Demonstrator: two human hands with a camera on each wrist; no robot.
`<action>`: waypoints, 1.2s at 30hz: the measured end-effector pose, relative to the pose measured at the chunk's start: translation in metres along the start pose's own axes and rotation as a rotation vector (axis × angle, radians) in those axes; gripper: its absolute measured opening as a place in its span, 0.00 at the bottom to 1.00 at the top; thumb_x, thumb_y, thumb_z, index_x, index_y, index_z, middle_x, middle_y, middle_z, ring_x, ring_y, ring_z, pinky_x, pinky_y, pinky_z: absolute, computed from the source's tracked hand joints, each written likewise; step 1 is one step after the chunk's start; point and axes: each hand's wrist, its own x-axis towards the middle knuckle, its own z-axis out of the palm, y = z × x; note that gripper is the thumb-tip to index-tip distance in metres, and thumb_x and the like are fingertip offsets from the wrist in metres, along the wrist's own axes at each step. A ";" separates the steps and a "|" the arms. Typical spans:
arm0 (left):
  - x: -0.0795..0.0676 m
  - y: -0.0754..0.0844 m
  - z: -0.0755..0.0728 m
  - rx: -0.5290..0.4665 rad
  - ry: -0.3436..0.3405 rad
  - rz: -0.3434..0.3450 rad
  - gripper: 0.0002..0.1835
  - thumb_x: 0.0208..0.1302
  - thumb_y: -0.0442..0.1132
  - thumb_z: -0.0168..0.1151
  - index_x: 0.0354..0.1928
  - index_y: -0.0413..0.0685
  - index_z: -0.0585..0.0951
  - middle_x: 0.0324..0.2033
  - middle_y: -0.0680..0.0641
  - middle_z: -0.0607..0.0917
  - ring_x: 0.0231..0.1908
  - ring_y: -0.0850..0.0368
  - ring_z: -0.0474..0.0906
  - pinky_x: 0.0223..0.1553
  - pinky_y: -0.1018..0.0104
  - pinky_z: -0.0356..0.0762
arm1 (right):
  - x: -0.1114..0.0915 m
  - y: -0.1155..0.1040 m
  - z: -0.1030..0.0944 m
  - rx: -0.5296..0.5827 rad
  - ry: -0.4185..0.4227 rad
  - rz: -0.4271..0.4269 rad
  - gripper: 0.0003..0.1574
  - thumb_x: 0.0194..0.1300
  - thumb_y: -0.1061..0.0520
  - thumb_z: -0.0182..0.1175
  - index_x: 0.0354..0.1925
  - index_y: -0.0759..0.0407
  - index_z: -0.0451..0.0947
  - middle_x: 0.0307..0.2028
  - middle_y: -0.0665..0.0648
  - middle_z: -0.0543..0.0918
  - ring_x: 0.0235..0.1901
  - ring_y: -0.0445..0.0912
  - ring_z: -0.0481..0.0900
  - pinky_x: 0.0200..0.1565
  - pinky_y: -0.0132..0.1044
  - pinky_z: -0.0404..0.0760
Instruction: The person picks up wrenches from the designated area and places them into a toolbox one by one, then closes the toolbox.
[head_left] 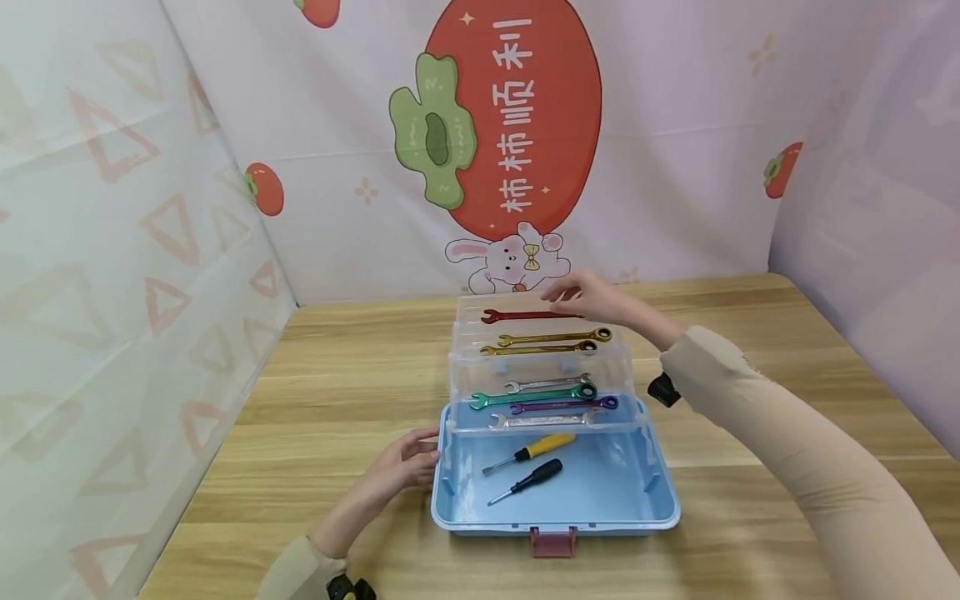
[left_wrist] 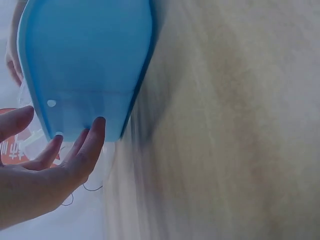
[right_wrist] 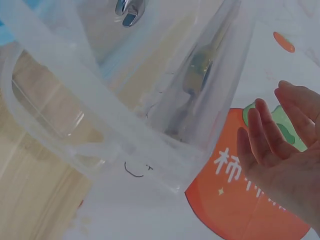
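Observation:
A blue toolbox [head_left: 615,492] stands with its clear tiered trays [head_left: 611,375] unfolded at the back. Against its left wall, my left hand [head_left: 405,462] has its fingers extended; in the left wrist view the fingertips [left_wrist: 97,125] meet the blue side. Over the top tray hovers my right hand [head_left: 588,298], holding nothing, near a red wrench [head_left: 517,316] whose right end it hides. In the right wrist view its fingers are loosely bent and apart from the tray. Two gold wrenches [head_left: 555,337] lie one tier below. Lower sit green [head_left: 525,397], purple [head_left: 562,407] and silver [head_left: 543,421] wrenches.
Inside the box bottom lie a yellow-handled screwdriver [head_left: 551,442] and a black-handled screwdriver [head_left: 538,476]. A dark red latch [head_left: 553,543] hangs at the front. The box rests on a wooden table [head_left: 337,367], with printed cloth [head_left: 675,192] behind and at the sides.

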 end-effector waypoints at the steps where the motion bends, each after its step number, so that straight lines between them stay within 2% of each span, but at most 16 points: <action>1: 0.000 0.001 -0.001 0.009 -0.005 0.001 0.29 0.62 0.41 0.53 0.60 0.32 0.59 0.51 0.32 0.71 0.44 0.49 0.76 0.43 0.57 0.75 | -0.004 0.001 -0.001 0.010 0.011 -0.007 0.13 0.59 0.65 0.55 0.43 0.71 0.76 0.40 0.66 0.79 0.37 0.53 0.76 0.37 0.39 0.77; 6: 0.005 0.006 -0.008 0.024 0.002 0.021 0.26 0.63 0.39 0.51 0.59 0.30 0.61 0.50 0.32 0.72 0.44 0.51 0.76 0.44 0.57 0.75 | -0.021 0.005 -0.008 0.037 0.060 0.000 0.15 0.60 0.64 0.54 0.45 0.72 0.74 0.40 0.67 0.78 0.37 0.54 0.76 0.35 0.33 0.77; 12: 0.014 0.014 -0.016 0.041 0.045 0.023 0.26 0.64 0.40 0.49 0.58 0.29 0.61 0.52 0.30 0.70 0.46 0.46 0.74 0.46 0.57 0.74 | -0.044 0.015 -0.013 0.012 0.125 0.008 0.15 0.61 0.62 0.53 0.45 0.70 0.75 0.40 0.66 0.78 0.37 0.53 0.76 0.42 0.41 0.76; 15: 0.020 0.018 -0.021 0.040 0.058 0.027 0.26 0.64 0.39 0.49 0.59 0.28 0.60 0.54 0.28 0.68 0.49 0.42 0.71 0.48 0.57 0.73 | -0.055 0.020 -0.014 -0.006 0.170 0.015 0.16 0.62 0.61 0.53 0.46 0.69 0.75 0.42 0.65 0.78 0.38 0.51 0.75 0.43 0.41 0.75; 20: 0.032 0.025 -0.030 0.022 0.077 0.051 0.25 0.65 0.36 0.46 0.60 0.28 0.57 0.56 0.27 0.64 0.53 0.37 0.65 0.50 0.57 0.71 | -0.072 0.034 -0.013 -0.015 0.269 -0.003 0.15 0.62 0.63 0.52 0.46 0.69 0.75 0.42 0.66 0.78 0.37 0.46 0.75 0.40 0.26 0.73; 23: 0.041 0.027 -0.034 0.013 0.084 0.074 0.25 0.66 0.35 0.45 0.61 0.28 0.56 0.56 0.27 0.62 0.55 0.36 0.63 0.51 0.55 0.69 | -0.081 0.042 -0.012 0.000 0.322 0.028 0.16 0.62 0.63 0.52 0.47 0.70 0.74 0.43 0.67 0.78 0.37 0.41 0.74 0.37 0.19 0.70; 25: 0.046 0.028 -0.036 0.005 0.091 0.087 0.24 0.66 0.35 0.44 0.61 0.28 0.56 0.57 0.27 0.62 0.55 0.36 0.63 0.52 0.54 0.68 | -0.086 0.046 -0.010 0.016 0.345 0.067 0.18 0.63 0.61 0.52 0.49 0.69 0.72 0.45 0.67 0.77 0.38 0.42 0.74 0.37 0.18 0.69; 28: 0.055 0.029 -0.038 -0.004 0.093 0.097 0.24 0.66 0.34 0.44 0.61 0.29 0.56 0.57 0.28 0.62 0.56 0.36 0.62 0.53 0.54 0.66 | -0.093 0.052 -0.006 0.033 0.353 0.122 0.21 0.65 0.58 0.50 0.52 0.69 0.70 0.48 0.67 0.75 0.42 0.48 0.74 0.40 0.24 0.72; 32: 0.067 0.029 -0.039 -0.025 0.095 0.106 0.24 0.67 0.34 0.43 0.61 0.29 0.55 0.58 0.29 0.61 0.57 0.37 0.60 0.54 0.54 0.65 | -0.099 0.061 0.001 0.066 0.340 0.185 0.23 0.66 0.54 0.49 0.54 0.68 0.68 0.50 0.68 0.73 0.45 0.57 0.73 0.45 0.44 0.74; 36: 0.078 0.030 -0.040 -0.042 0.077 0.120 0.25 0.67 0.33 0.42 0.62 0.28 0.53 0.59 0.29 0.59 0.59 0.37 0.57 0.56 0.53 0.63 | -0.100 0.071 0.010 0.126 0.320 0.231 0.25 0.66 0.55 0.48 0.55 0.70 0.66 0.51 0.70 0.72 0.48 0.60 0.71 0.46 0.51 0.72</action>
